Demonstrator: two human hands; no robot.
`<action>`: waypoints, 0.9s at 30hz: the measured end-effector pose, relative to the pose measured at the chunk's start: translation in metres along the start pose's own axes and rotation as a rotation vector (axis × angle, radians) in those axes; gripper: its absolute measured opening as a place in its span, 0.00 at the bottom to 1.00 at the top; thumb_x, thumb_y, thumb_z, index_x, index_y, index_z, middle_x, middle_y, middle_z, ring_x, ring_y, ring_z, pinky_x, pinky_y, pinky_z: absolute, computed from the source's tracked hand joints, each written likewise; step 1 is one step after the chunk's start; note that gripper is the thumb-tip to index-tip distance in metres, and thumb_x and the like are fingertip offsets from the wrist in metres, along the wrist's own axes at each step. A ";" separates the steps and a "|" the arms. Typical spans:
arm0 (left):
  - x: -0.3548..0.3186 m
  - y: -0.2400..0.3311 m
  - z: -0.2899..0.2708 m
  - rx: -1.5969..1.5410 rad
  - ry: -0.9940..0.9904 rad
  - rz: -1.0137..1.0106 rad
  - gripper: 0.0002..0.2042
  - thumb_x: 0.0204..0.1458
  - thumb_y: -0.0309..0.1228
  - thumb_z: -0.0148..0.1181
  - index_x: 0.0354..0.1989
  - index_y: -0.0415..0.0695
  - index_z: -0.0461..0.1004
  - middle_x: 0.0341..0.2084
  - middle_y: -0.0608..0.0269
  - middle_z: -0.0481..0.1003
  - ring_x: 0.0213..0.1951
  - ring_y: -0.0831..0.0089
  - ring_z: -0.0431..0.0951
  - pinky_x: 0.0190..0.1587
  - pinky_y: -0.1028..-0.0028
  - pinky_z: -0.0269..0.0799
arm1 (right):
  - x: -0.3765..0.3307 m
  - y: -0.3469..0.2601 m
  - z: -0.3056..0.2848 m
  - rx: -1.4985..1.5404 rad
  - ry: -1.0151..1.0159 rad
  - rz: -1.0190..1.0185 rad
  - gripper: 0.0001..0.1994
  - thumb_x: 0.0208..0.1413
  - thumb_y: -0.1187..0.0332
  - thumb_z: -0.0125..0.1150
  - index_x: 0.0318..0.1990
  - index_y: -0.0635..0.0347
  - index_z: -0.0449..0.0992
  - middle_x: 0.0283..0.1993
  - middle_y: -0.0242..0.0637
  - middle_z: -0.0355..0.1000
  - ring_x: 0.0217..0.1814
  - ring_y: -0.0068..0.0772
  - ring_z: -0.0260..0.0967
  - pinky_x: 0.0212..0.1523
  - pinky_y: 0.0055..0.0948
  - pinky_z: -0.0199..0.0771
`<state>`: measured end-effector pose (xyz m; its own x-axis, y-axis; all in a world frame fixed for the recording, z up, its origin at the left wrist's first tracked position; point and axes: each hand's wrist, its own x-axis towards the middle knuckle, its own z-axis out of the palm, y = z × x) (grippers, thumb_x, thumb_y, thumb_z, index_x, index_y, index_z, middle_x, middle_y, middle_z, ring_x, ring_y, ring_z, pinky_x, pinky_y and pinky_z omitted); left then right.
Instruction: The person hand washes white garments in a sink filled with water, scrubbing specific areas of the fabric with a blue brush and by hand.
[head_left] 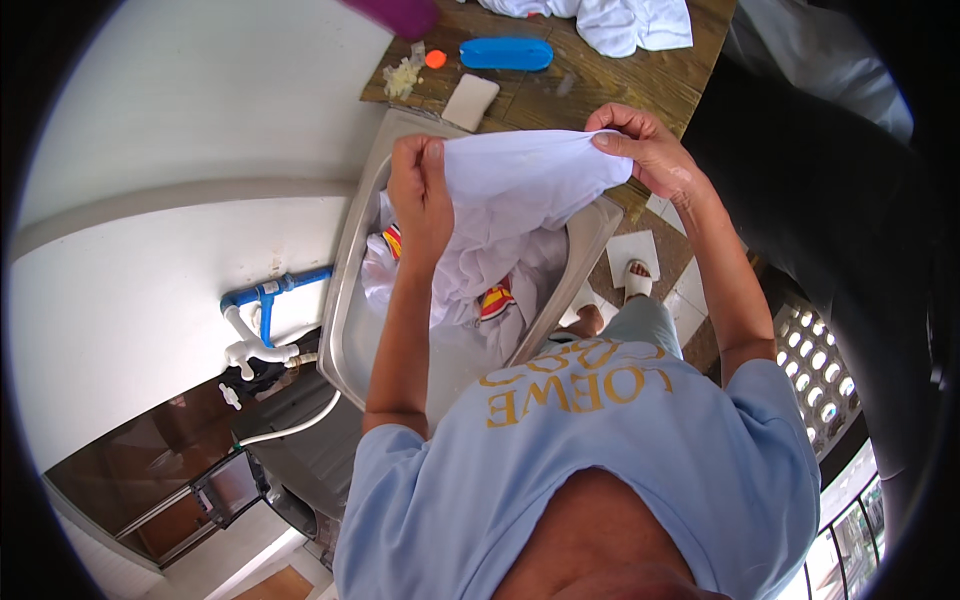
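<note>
Both hands, left hand (420, 195) & right hand (640, 145), pinch white cloth (520, 175) over what's prob. a metal sink (350, 300).

We count two hands, the left hand (420, 195) and the right hand (645, 150), both gripping one white cloth (520, 180). Below it stands one metal sink (352, 300), with more wet laundry inside, too bunched for us to count. On the one wooden table (600, 90) we see one blue brush (506, 54), one soap bar (470, 101), one orange cap (435, 59) and one further white cloth pile (620, 22). On the wall we count one blue pipe (270, 295) and two white taps (250, 352). One sandalled foot (637, 280) shows on the floor.
</note>
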<state>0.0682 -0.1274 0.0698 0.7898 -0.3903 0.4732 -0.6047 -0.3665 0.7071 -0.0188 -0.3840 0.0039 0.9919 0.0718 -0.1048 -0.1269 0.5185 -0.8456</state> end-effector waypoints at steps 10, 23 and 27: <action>0.078 -0.079 0.095 0.258 -0.182 0.277 0.05 0.50 0.25 0.58 0.34 0.42 0.70 0.20 0.60 0.70 0.23 0.70 0.69 0.28 0.74 0.65 | 0.023 0.027 -0.006 -1.240 0.500 -0.525 0.19 0.45 0.81 0.52 0.44 0.49 0.73 0.36 0.36 0.68 0.37 0.37 0.71 0.36 0.33 0.72; 0.064 -0.074 0.103 -0.005 -0.743 -0.068 0.05 0.45 0.25 0.62 0.31 0.38 0.75 0.23 0.66 0.76 0.24 0.83 0.73 0.29 0.80 0.70 | 0.027 0.035 0.010 -1.450 0.611 -0.335 0.07 0.52 0.63 0.57 0.39 0.44 0.77 0.36 0.30 0.68 0.32 0.39 0.72 0.32 0.38 0.73; 0.072 -0.075 0.105 -0.015 -0.815 -0.153 0.08 0.43 0.27 0.66 0.30 0.39 0.75 0.21 0.68 0.74 0.23 0.83 0.71 0.26 0.80 0.70 | 0.024 0.042 0.008 -1.464 0.569 -0.384 0.09 0.50 0.68 0.58 0.38 0.41 0.78 0.35 0.28 0.68 0.31 0.36 0.71 0.31 0.36 0.71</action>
<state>0.1599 -0.2168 -0.0041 0.5375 -0.8291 -0.1540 -0.4906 -0.4560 0.7426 -0.0002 -0.3536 -0.0295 0.8781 -0.3456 0.3309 -0.0998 -0.8086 -0.5798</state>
